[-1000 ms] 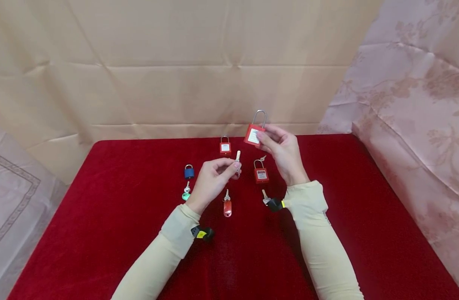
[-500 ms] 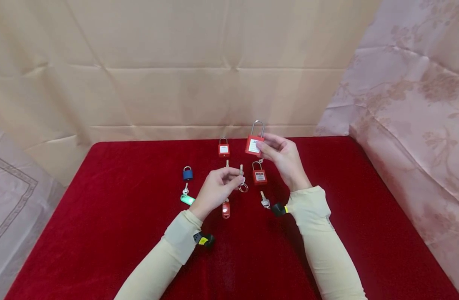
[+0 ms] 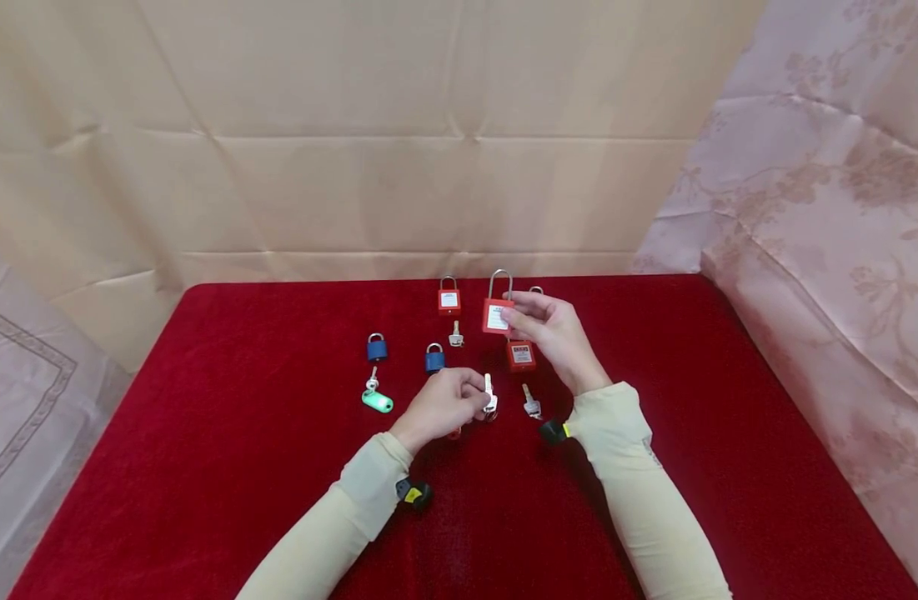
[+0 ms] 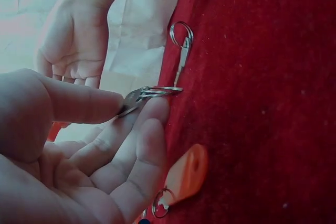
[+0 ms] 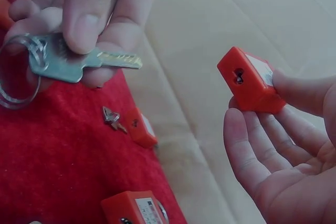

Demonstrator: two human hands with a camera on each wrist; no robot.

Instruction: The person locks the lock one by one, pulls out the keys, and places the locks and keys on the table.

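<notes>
1. A person's right hand (image 3: 552, 333) pinches one red long-shackle padlock (image 3: 497, 315) by its body, lifted above the red tablecloth (image 3: 203, 467) near the table's far middle; the right wrist view shows its keyhole end turned toward the other hand.
2. The left hand (image 3: 443, 404) grips one silver key (image 5: 84, 62) with a ring between thumb and fingers, blade pointing toward that lock, the two apart.
3. Lying on the cloth: two more red padlocks (image 3: 448, 298) (image 3: 521, 354) and two blue padlocks (image 3: 377, 347) (image 3: 434, 358).
4. Loose keys counted on the cloth: one with a green tag (image 3: 376, 401), one plain key (image 3: 455, 336) below the far red lock, one key (image 3: 530, 403) by the right wrist, and one with an orange tag (image 4: 185, 174) under the left hand.
</notes>
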